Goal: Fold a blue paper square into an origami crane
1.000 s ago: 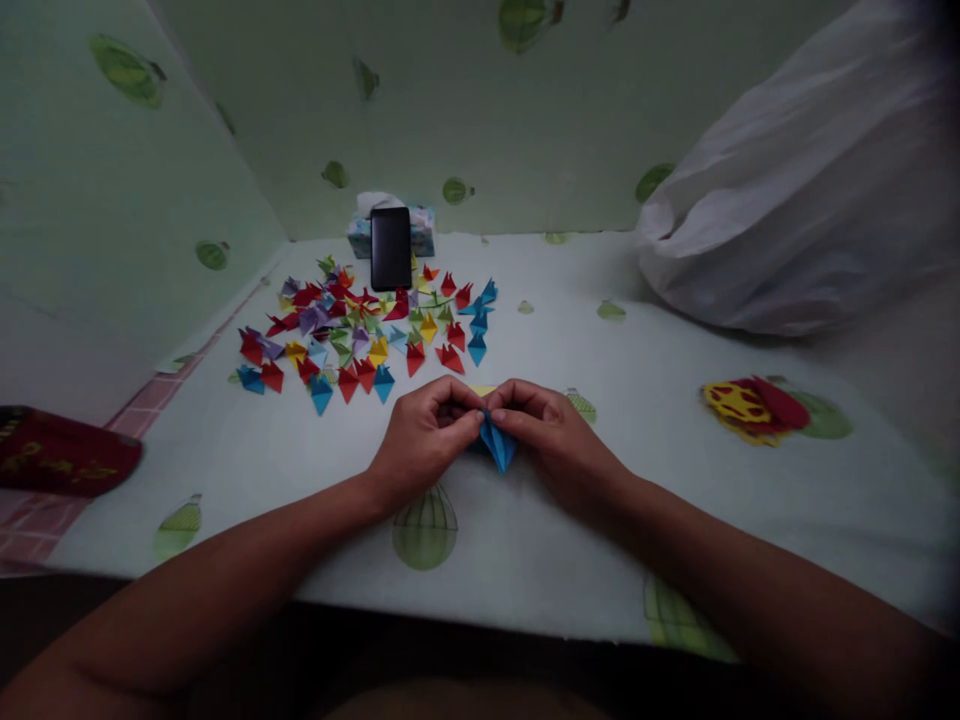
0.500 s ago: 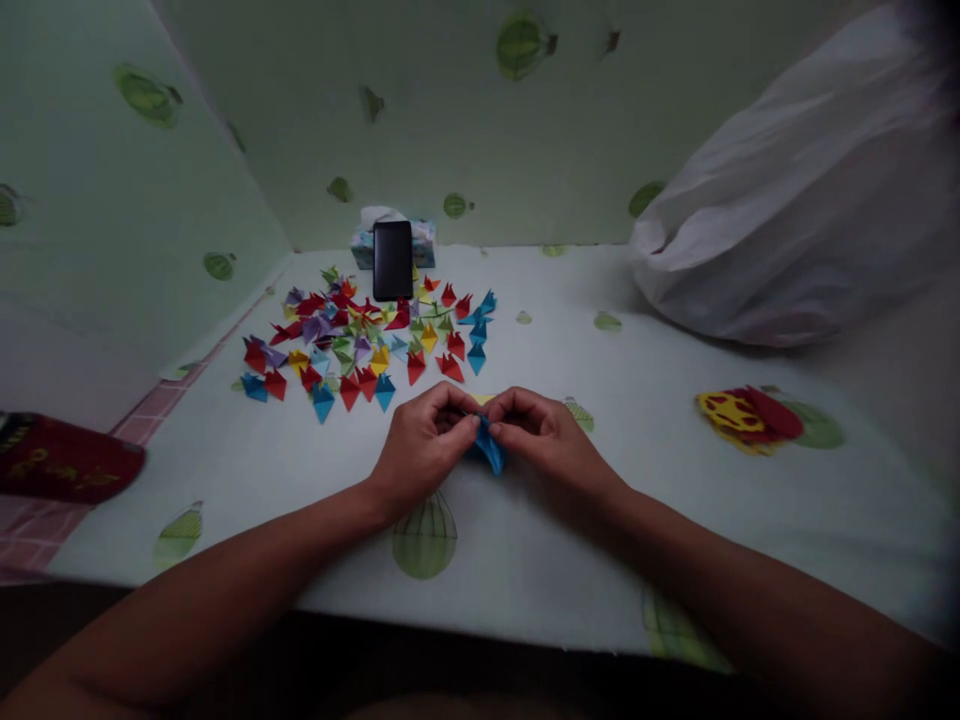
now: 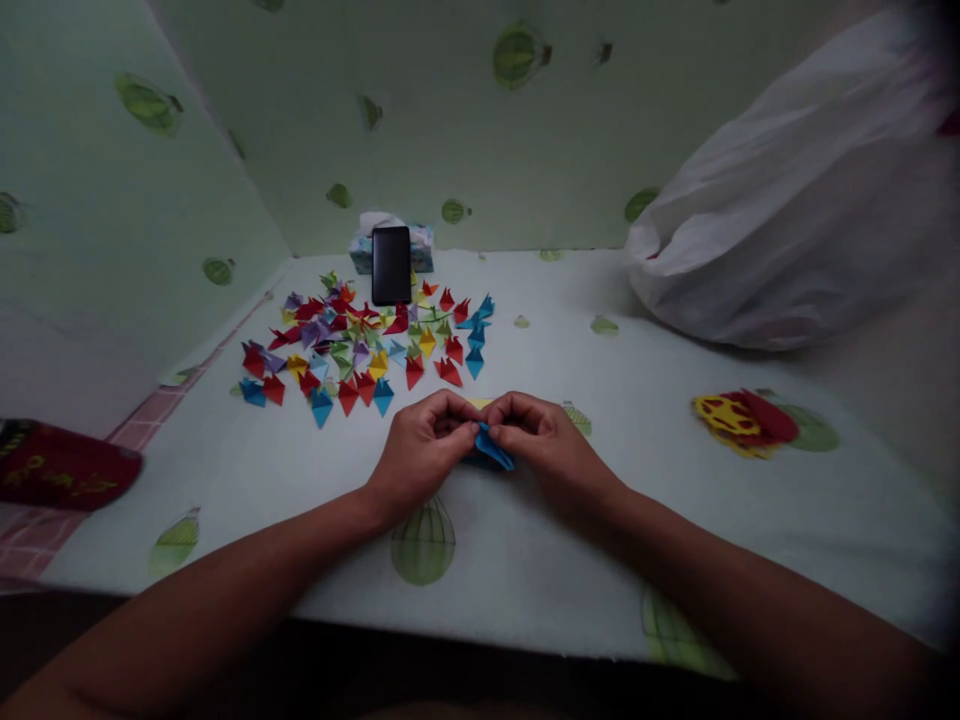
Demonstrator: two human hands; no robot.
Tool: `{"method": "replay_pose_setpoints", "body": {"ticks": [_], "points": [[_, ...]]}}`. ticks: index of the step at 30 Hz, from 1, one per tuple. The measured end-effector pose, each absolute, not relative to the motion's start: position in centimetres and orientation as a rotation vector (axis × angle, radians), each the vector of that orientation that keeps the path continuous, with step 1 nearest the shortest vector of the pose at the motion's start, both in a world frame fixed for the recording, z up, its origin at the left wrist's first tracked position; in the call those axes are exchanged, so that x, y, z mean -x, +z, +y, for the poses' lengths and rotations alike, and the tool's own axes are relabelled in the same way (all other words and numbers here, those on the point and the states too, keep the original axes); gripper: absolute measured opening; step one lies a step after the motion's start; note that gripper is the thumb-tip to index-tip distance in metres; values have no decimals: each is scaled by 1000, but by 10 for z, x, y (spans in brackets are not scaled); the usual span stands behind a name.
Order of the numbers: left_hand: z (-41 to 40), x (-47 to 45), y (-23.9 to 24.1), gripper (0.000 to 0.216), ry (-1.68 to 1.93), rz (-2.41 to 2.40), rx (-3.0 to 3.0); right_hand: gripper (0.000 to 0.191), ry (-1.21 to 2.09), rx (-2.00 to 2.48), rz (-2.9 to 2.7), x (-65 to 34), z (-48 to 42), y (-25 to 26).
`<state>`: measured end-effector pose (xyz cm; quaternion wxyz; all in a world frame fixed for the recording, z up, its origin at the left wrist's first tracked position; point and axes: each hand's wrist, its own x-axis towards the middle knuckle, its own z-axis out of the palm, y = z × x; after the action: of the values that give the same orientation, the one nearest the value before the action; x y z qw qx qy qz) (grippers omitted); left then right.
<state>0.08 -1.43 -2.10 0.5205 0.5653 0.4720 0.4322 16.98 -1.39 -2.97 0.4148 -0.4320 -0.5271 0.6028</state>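
Observation:
Near the middle of the table, my left hand [image 3: 426,442] and my right hand [image 3: 547,440] pinch a small piece of folded blue origami paper [image 3: 495,449] between thumbs and fingers. One pointed end of it sticks out below my fingertips, toward the right. My fingers hide its upper part. Just behind my fingertips shows a bit of yellow paper [image 3: 478,402], mostly covered by my hands. Beyond my hands to the left lie many folded paper cranes [image 3: 365,386] in red, blue, yellow, green and purple.
A black phone [image 3: 391,265] leans against a tissue box [image 3: 424,247] behind the cranes. At the right back sits a big white plastic bag [image 3: 757,220]. Red and yellow cut-out pieces [image 3: 739,420] lie at right. A dark red pouch-like item [image 3: 71,465] is at far left.
The pointed end of the blue paper has swung to the right and lies flatter. Both hands keep their pinch in nearly the same place. The view has shifted slightly.

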Motion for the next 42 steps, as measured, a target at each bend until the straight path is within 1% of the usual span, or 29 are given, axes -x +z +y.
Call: {"method": "replay_pose_setpoints", "body": {"ticks": [9, 16, 22, 32, 36, 42], "points": [[-12, 0, -18, 12, 1011, 1097, -1349, 13, 1512, 1086, -1360, -169, -14, -29], [-11, 1, -20, 11, 996, 1121, -1388, 7, 1340, 1107, -1507, -168, -17, -28], [-10, 1, -21, 11, 987, 1097, -1369, 7, 1360, 1112, -1481, -168, -16, -30], [-9, 1, -22, 9, 985, 1049, -1355, 7, 1289, 1144, -1521, -167, -19, -28], [-9, 1, -20, 8, 1005, 981, -1345, 8, 1203, 1140, -1546, -167, -19, -29], [-10, 1, -22, 21, 1048, 997, -1283, 4, 980, 1155, -1626, -166, -22, -27]]}}
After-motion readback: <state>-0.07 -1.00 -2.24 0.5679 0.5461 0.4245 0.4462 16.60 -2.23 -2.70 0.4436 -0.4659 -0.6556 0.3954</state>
